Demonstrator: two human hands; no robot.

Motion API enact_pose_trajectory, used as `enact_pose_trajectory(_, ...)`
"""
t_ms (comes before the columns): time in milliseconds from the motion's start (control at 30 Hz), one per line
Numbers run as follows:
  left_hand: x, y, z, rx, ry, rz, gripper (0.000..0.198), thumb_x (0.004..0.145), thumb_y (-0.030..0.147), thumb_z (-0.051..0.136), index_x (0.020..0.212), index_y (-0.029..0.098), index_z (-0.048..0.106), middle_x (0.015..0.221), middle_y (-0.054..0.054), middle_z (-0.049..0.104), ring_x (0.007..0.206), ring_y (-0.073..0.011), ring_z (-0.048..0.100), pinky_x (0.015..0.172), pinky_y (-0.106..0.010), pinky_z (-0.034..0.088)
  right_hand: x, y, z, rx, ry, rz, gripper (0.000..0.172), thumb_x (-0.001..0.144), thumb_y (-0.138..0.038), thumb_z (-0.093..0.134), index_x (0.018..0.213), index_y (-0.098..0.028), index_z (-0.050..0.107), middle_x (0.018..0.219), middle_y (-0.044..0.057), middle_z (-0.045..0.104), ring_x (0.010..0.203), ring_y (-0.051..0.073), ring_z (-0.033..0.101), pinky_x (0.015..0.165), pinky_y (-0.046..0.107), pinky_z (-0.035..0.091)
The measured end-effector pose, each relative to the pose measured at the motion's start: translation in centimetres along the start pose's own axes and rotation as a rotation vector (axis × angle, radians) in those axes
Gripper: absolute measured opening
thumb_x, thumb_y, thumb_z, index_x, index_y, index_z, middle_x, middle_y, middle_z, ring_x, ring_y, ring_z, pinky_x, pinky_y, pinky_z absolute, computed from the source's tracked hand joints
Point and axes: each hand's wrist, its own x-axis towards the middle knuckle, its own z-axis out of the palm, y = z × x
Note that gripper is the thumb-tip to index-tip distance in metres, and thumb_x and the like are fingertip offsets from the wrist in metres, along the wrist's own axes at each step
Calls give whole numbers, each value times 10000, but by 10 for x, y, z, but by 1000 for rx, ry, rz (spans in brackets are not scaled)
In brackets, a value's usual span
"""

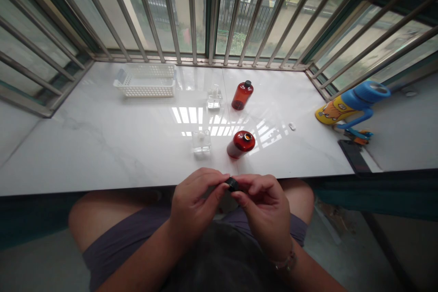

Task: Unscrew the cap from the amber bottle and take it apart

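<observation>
A small black bottle cap (232, 185) is pinched between my left hand (196, 198) and my right hand (265, 205), just off the front edge of the counter. Fingertips of both hands touch its sides. Straight ahead of them stands an uncapped amber bottle (239, 146), its round mouth showing. Farther back is another amber bottle (242, 96) with a black cap on. To the left of the near bottle sits a clear square glass bottle (201, 142). A second clear glass bottle (214, 99) stands behind it.
A white perforated basket (145, 89) is at the back left of the white marbled counter (102, 146). On the right are a yellow and blue tumbler (351, 102), a dark phone (354, 157) and a small white object (292, 126). Metal window bars (214, 13) line the back.
</observation>
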Motion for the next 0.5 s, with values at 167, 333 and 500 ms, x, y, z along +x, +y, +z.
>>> enact_pose_trajectory(167,1,-7,-1,4,-27,119,136,960,211,738,1084,235,789,992,-76,771,923,-220,715,850,-316,567,-1,2,-2,-15,-18,-36,276,917,-126,803,918,-272,568,1105,31,802,1052,208,783,916,352,640)
enact_pose_trajectory(333,0,-11,4,-77,-91,42,124,977,298,732,1054,209,691,1029,-73,708,910,-190,683,828,-288,566,10,-2,-6,-50,-52,69,214,948,-210,793,886,-257,594,1141,59,818,1056,222,790,924,368,639)
enact_pose_trajectory(500,3,-13,12,-271,-60,-385,275,1000,448,706,1002,174,733,850,-40,728,770,-160,691,725,-247,549,24,-7,-1,39,-46,266,295,890,-313,867,837,-244,585,1044,42,832,926,197,800,800,301,645)
